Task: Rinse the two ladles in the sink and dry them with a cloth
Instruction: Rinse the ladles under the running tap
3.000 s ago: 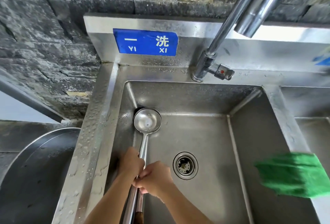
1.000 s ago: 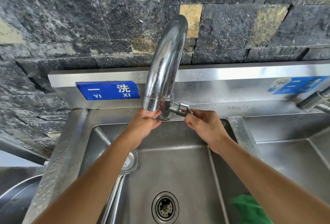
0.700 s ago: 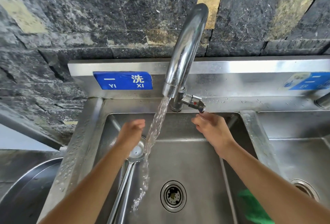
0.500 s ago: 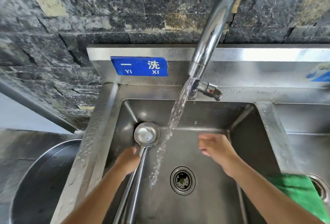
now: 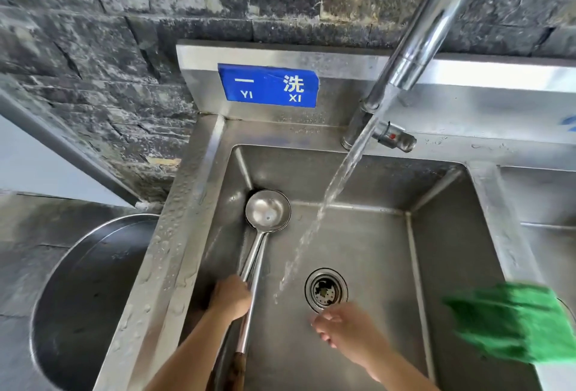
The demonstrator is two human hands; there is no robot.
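Two steel ladles (image 5: 267, 212) lie stacked in the left part of the sink basin (image 5: 358, 253), bowls up toward the back wall, handles running toward me. My left hand (image 5: 232, 297) is closed around the ladle handles about midway. My right hand (image 5: 346, 328) hovers just in front of the drain (image 5: 326, 290) with fingers loosely spread, holding nothing. Water streams from the tap (image 5: 414, 47) and lands on the basin floor between the ladles and the drain. A green cloth (image 5: 511, 322) lies on the divider at the right.
The tap's lever (image 5: 394, 138) sits on the back ledge under a blue sign (image 5: 268, 85). A large round steel basin (image 5: 90, 297) stands to the left of the sink. A second sink basin (image 5: 548, 203) lies to the right.
Both hands left the tap after the water started running. My left hand dropped onto the ladle handles and closed on them; my right hand came down over the drain.
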